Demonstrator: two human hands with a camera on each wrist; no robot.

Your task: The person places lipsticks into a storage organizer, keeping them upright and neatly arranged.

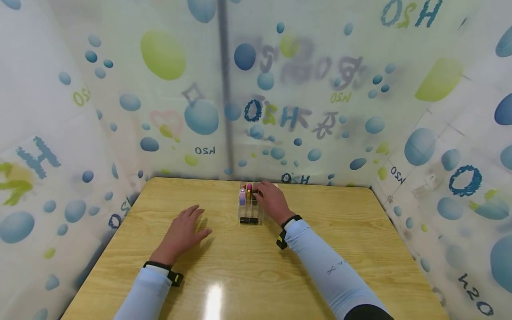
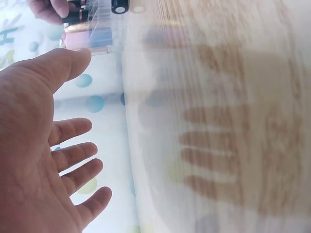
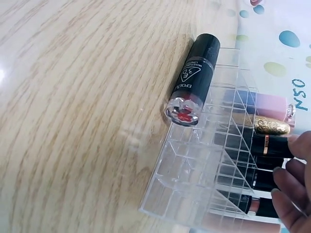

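Observation:
A clear plastic lipstick organizer (image 3: pixel 167 191) stands at the far side of the table, with several lipsticks upright in its back compartments. My right hand (image 1: pixel 274 202) reaches over its back row. In the right wrist view, the curled fingertips are at the top of a black lipstick with a gold band (image 3: pixel 267 144); the exact contact is partly cut off. Beside it stand a gold lipstick (image 3: pixel 272 126) and a pink-and-blue one (image 3: pixel 269 104). A black lipstick with a clear faceted end (image 3: pixel 194 80) lies sideways along the organizer's front. My left hand (image 1: pixel 182 235) hovers over the table, fingers spread, holding nothing.
The wood-grain table (image 1: pixel 240 266) ends at a back curtain (image 1: pixel 192 164) printed with bubbles, close behind the organizer. Similar printed sheets hang at both sides.

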